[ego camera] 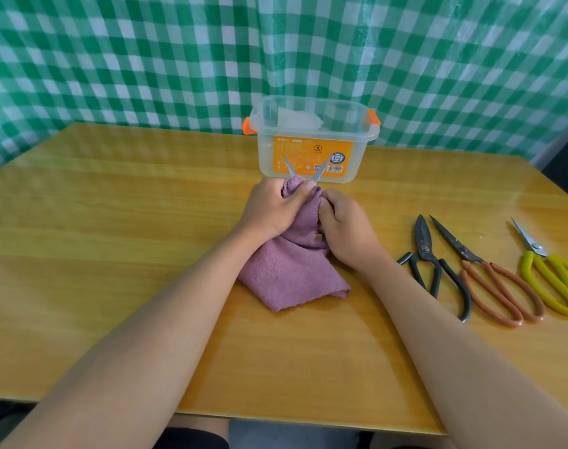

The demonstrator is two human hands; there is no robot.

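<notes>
Fingers of the left hand (269,212) curl tight round a fuzzy mauve terry cloth (289,270), the thumb pinching its bunched top. The right hand (344,228) grips the same fold from the other side. 2 slim steel scissor blades (319,171) jut from the bundle in a V, mid-table. Behind stands a clear plastic box (311,157) with orange clasps. To the right, 3 long-looped shears (490,280) lie on the glossy wooden table (114,222).

The mauve towel (292,270) is laid on yellow wood-grain table (114,254). At twelve o'clock, green-and-white checked backdrop (146,59) and orange-labelled clear box (265,153) are seen. At three o'clock, black-handled scissors (424,248), brown-handled scissors (463,252) and yellow-green-handled scissors (535,247) are seen.
</notes>
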